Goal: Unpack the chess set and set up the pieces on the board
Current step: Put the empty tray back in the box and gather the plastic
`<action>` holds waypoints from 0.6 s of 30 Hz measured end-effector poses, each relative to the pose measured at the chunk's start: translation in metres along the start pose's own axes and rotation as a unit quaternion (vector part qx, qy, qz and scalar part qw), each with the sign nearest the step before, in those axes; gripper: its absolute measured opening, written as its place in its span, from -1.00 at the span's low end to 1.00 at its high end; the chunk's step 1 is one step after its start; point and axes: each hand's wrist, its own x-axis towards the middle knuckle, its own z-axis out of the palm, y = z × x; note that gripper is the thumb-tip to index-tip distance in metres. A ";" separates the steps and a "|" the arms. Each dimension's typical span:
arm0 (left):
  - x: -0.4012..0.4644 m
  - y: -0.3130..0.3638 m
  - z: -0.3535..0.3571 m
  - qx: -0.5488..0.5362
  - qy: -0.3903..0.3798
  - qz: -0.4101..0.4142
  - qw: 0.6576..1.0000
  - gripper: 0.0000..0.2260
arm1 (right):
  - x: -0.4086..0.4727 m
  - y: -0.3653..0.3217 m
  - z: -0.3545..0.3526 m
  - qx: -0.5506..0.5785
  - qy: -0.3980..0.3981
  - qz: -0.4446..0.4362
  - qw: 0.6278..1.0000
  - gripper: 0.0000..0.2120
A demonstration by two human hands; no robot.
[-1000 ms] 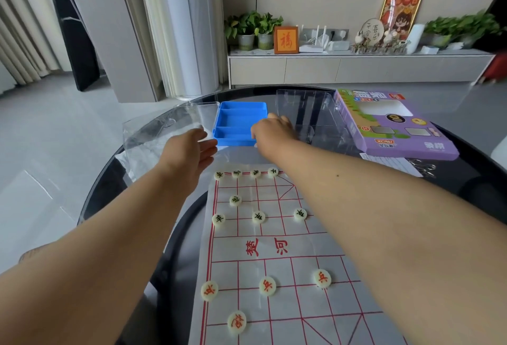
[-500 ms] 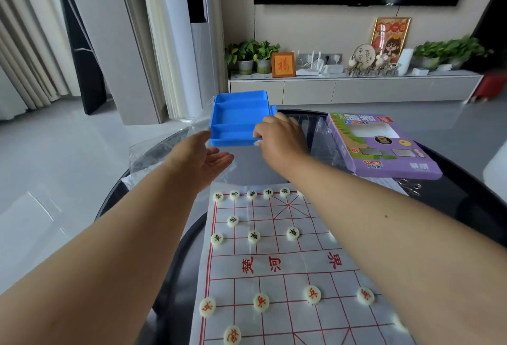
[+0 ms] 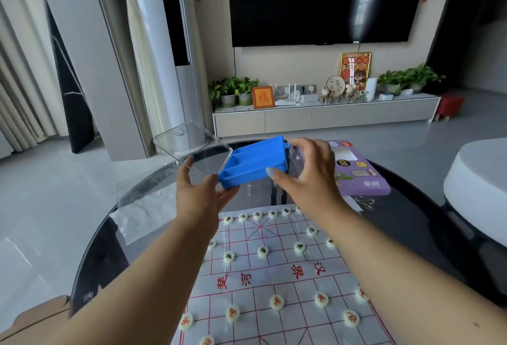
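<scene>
Right forearm covers the board's (image 3: 277,284) 3 o'clock edge; some pieces (image 3: 277,302) there sit half hidden, glyphs too small to read. Clear lid (image 3: 189,138) barely separates from the background, edges only. Purple box (image 3: 362,177) lies at 2 o'clock on the dark glass table (image 3: 411,224), partly behind the right hand (image 3: 310,174). Blue tray (image 3: 258,163) is held tilted above the table's 12 o'clock side, beyond the board. Right hand grips its right end, thumb on the near wall. Left hand (image 3: 200,191) is spread wide, fingertips touching the tray's near-left corner and the lid's edge.
</scene>
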 end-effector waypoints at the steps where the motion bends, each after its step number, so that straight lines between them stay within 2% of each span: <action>1: -0.007 -0.001 0.002 0.017 -0.006 0.011 1.000 -0.44 | -0.002 0.000 -0.003 0.057 0.002 0.099 0.993 -0.33; 2: -0.014 -0.002 0.004 0.041 -0.011 0.023 0.999 -0.45 | -0.003 -0.002 -0.005 0.130 -0.014 0.202 0.971 -0.28; 3: -0.021 -0.002 0.005 0.064 -0.018 0.033 0.997 -0.45 | -0.003 -0.003 -0.007 0.226 -0.037 0.293 0.928 -0.27; 4: -0.028 -0.004 0.007 0.084 -0.029 0.039 0.995 -0.47 | -0.003 -0.004 -0.007 0.332 -0.053 0.367 0.867 -0.32; 5: -0.034 -0.005 0.008 0.099 -0.044 0.043 0.993 -0.48 | -0.002 -0.004 -0.008 0.420 -0.059 0.417 0.804 -0.43; 6: -0.040 -0.005 0.009 0.109 -0.061 0.044 0.991 -0.51 | -0.002 -0.006 -0.011 0.473 -0.053 0.447 0.758 -0.56; 7: -0.045 -0.006 0.009 0.118 -0.078 0.044 0.989 -0.53 | -0.001 -0.008 -0.014 0.491 -0.041 0.462 0.737 -0.67; 11: -0.055 -0.007 0.004 0.161 -0.123 0.039 0.978 -0.62 | -0.006 -0.012 -0.023 0.476 -0.003 0.470 0.743 -0.78; 14: -0.063 -0.005 0.001 0.130 -0.162 0.001 0.978 -0.70 | -0.011 -0.017 -0.031 0.491 -0.001 0.456 0.742 -0.78; 16: -0.066 -0.004 0.003 0.086 -0.154 -0.037 0.984 -0.76 | -0.014 -0.020 -0.036 0.529 -0.015 0.446 0.722 -0.70; 18: -0.063 -0.007 0.008 0.105 -0.120 -0.056 0.986 -0.78 | -0.014 -0.024 -0.039 0.592 -0.030 0.437 0.676 -0.58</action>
